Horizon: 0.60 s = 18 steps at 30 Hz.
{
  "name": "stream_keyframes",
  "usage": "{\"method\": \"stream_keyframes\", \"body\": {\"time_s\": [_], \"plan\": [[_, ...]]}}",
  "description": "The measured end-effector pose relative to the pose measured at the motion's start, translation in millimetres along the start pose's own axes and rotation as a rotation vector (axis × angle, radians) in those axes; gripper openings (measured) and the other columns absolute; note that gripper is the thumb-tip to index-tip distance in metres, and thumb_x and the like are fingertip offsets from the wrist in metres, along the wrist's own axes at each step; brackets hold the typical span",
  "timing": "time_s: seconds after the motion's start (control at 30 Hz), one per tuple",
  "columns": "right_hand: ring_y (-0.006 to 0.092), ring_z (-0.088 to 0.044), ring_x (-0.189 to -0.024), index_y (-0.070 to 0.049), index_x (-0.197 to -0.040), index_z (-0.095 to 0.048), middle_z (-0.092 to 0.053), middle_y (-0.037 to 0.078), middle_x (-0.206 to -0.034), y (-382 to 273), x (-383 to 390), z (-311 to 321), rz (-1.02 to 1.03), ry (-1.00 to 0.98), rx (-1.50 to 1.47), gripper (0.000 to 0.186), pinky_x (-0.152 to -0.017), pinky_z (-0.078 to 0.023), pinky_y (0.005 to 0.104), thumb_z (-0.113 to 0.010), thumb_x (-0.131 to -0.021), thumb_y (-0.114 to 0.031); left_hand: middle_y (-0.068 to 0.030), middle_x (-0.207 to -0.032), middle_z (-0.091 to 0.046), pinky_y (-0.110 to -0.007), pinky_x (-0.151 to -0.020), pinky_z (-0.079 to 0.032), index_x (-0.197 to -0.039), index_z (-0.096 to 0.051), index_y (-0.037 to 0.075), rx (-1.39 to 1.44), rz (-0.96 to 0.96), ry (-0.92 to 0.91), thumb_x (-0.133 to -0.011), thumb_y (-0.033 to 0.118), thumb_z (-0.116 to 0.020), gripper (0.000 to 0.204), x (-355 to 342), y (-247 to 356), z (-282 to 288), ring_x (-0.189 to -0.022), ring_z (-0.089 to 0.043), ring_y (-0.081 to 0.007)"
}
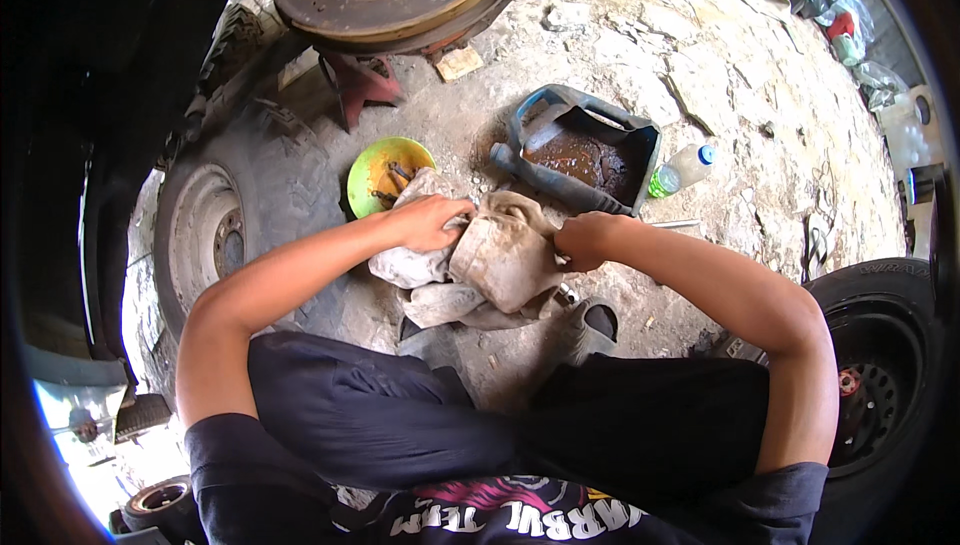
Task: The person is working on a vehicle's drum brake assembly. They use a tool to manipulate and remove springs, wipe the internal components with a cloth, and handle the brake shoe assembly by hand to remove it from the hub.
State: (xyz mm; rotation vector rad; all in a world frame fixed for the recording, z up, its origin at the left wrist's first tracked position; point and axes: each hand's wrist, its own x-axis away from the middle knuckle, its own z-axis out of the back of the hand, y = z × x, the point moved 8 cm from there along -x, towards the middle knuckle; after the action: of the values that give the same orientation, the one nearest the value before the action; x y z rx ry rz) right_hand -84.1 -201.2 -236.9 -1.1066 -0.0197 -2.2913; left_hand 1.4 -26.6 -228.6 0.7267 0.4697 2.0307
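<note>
Between my knees hangs a dirty whitish cloth (508,257), bunched and folded, with stained patches. My left hand (437,222) is closed on its left side, fingers curled into the folds. At its right edge my right hand (585,240) grips the same cloth; some of those fingers are hidden. Just beyond my left hand stands a yellow-green bowl (360,173) with dark metal parts (397,177) in it, partly covered by the cloth. Past my right hand lies a cut-open dark blue jug (560,180) with dark, oily liquid inside.
A plastic bottle (690,165) with a blue cap lies right of the jug. At upper left a rusty brake drum (400,5) overhangs a red stand (362,90). Wheels stand at left (205,230) and right (880,345). A light block (459,65) rests on the rough ground.
</note>
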Motion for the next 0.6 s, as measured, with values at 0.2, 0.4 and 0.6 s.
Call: {"method": "stream_keyframes", "body": {"time_s": [0.2, 0.4, 0.6], "plan": [[0.0336, -0.065, -0.101, -0.004, -0.099, -0.072, -0.069, 0.016, -0.102, 5.2, 20.0, 55.2, -0.013, 0.127, -0.091, 0.062, -0.088, -0.051, 0.0443, -0.074, -0.071, -0.059, -0.0203, -0.098, -0.068, -0.041, -0.081, -0.051, -0.122, -0.06, 0.007, 0.198, -0.136, 0.063, -0.075, 0.005, -0.055, 0.047, 0.3, 21.1, 27.6, -0.09, -0.068, -0.0336], [0.0411, -0.06, -0.102, 0.0, -0.114, -0.055, -0.065, 0.02, -0.1, 19.8, 24.4, 115.1, 0.22, 0.91, -0.289, 0.072, -0.09, -0.048, 0.0454, -0.083, -0.069, -0.049, -0.0166, -0.116, -0.067, -0.035, -0.09, -0.052, -0.128, -0.059, 0.006, 0.346, -0.103, 0.0, -0.086, 0.009, -0.062, 0.042, 15.5, 30.0, 34.8, -0.105, -0.067, -0.0271], [0.0251, -0.061, -0.064, 0.003, -0.08, -0.063, -0.063, 0.016, -0.068, -3.9, -0.4, 117.9, 0.299, 0.411, -0.7, 0.049, -0.063, -0.047, 0.0391, -0.07, -0.086, -0.045, -0.0166, -0.113, -0.066, -0.036, -0.09, -0.049, -0.13, -0.058, 0.007, 0.321, -0.188, 0.179, -0.09, 0.012, -0.059, 0.041, 24.9, 29.5, 66.1, -0.102, -0.064, -0.0285]]}}
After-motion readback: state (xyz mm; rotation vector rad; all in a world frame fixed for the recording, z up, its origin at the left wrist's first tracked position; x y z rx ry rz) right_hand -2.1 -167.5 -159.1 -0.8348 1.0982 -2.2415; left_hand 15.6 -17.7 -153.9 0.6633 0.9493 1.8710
